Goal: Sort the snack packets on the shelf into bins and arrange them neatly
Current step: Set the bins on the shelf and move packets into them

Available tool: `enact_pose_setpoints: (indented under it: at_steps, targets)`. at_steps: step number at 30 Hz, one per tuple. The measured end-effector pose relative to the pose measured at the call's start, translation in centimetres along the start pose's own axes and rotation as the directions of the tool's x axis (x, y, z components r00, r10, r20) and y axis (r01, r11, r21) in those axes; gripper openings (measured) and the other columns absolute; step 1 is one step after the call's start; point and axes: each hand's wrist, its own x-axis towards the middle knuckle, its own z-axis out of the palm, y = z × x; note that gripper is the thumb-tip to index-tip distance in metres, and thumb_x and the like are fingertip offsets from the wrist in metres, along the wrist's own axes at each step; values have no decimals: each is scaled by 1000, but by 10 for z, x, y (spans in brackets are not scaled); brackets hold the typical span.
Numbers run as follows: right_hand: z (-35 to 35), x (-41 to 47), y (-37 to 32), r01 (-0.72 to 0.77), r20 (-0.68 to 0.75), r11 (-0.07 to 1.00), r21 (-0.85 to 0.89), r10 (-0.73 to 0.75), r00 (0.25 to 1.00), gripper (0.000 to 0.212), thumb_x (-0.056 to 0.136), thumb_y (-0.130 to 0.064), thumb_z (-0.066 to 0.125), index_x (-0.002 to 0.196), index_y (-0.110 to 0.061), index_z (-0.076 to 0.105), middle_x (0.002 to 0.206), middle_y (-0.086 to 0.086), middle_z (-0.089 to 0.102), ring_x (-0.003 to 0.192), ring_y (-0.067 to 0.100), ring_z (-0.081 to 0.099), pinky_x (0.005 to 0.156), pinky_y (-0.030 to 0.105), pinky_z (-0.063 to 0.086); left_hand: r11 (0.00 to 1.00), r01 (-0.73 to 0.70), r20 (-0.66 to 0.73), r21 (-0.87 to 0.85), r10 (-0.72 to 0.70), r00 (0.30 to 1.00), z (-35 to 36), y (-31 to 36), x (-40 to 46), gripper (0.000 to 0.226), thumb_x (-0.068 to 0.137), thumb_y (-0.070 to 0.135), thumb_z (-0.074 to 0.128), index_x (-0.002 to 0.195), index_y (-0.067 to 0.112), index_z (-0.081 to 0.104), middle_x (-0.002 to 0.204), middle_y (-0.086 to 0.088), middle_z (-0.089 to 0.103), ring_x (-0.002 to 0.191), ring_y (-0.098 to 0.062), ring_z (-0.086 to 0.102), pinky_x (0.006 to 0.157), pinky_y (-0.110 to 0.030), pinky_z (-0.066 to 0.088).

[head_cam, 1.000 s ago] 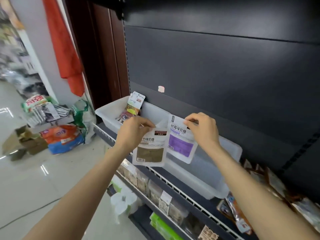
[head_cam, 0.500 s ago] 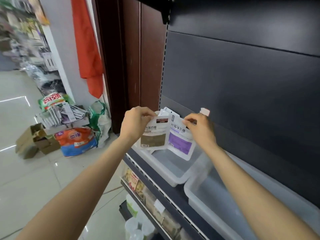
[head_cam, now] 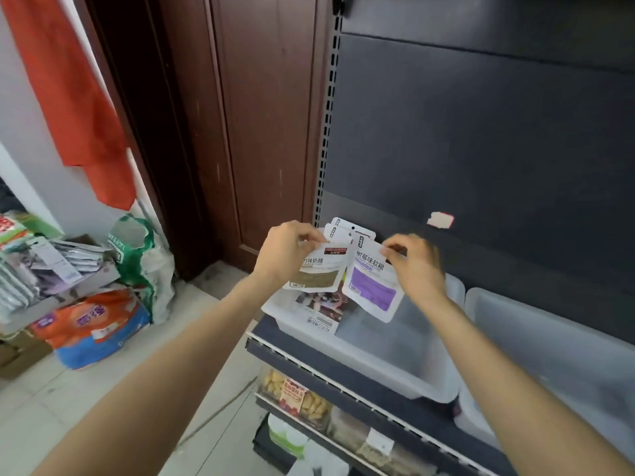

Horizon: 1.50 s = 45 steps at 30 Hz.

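Both hands pinch packets by their top edges over the left bin [head_cam: 360, 352]: left hand [head_cam: 285, 250] the brown packet [head_cam: 321, 273], right hand [head_cam: 417, 266] the purple packet [head_cam: 372, 290]. Placing step; next, probably lower each upright beside the packets already inside.

You have one view only, a wide-angle head camera, so no second view shares anything with it. It sits at your head height and looks forward and down, angled a bit left toward the end of the shelf [head_cam: 350, 369]. It is close: both forearms run in from the bottom corners and your left hand [head_cam: 288, 252] and right hand [head_cam: 415, 266] meet near frame centre, above the clear bin [head_cam: 395, 359]. The dark back panel [head_cam: 481, 132] fills the upper right, straight ahead. The brown door [head_cam: 261, 115] and the floor [head_cam: 51, 407] take the left side. Lens bends lines at the edges. Lower shelves show at bottom, seen steeply from above.
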Motion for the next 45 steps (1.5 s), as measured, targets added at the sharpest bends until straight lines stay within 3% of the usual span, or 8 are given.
enact_pose_setpoints:
  at_steps: [4,10,15,20,25,30,36,45]
  targets:
    - [5,10,3,-88,-19,995,-53,87,996,9,90,-22,61,86,-21,69,93,1,62,84,19,58,69,32,46,1000,11,156,6,-12,988,15,-32,24,14,87,6,63,86,14,75,85,9,69,79,-4,59,69,-4,39]
    - [13,28,16,-122,-39,991,-54,120,992,8,89,-20,63,85,-18,70,92,4,64,84,23,60,70,33,48,964,-12,325,264,-77,943,60,-70,54,24,91,6,55,97,21,73,105,1,69,93,-21,64,85,-36,51]
    - [21,34,21,-110,-53,990,-86,106,993,8,89,-21,63,85,-17,69,91,4,63,82,22,60,68,32,47,809,-249,504,533,-68,861,84,-91,63,50,91,4,49,133,31,50,133,-2,54,118,-22,52,107,-36,34]
    - [24,35,14,-113,-66,991,-69,109,992,8,88,-20,64,86,-16,70,90,4,64,79,20,60,67,29,45,801,-370,656,470,-37,754,93,-105,60,61,90,4,53,144,26,35,151,1,33,135,-20,36,113,-32,23]
    - [36,33,-12,-122,-3,990,65,123,992,8,86,-16,66,88,-12,72,89,2,65,79,17,59,73,30,45,823,-378,508,423,130,851,72,-115,68,61,90,9,54,145,26,33,154,2,26,141,-20,26,113,-39,25]
    - [75,30,-31,-182,97,970,160,168,981,7,86,-15,66,88,-12,72,85,-6,65,70,10,59,76,31,47,972,-61,418,226,-41,907,35,-142,70,57,91,11,57,144,18,37,146,-4,40,130,-24,42,106,-34,36]
    - [134,25,-22,-214,202,965,-150,242,949,18,93,-19,57,106,-19,70,110,0,67,100,20,60,80,29,47,989,44,544,141,-115,831,20,-151,67,51,89,15,64,137,19,48,136,-5,53,121,-21,53,100,-30,41]
    - [148,18,-25,-174,322,937,-302,272,907,43,95,-14,52,137,-21,49,137,7,49,125,26,45,100,38,43,984,-37,465,173,-48,884,15,-142,58,43,91,16,58,133,19,51,128,-8,55,112,-25,56,94,-38,48]
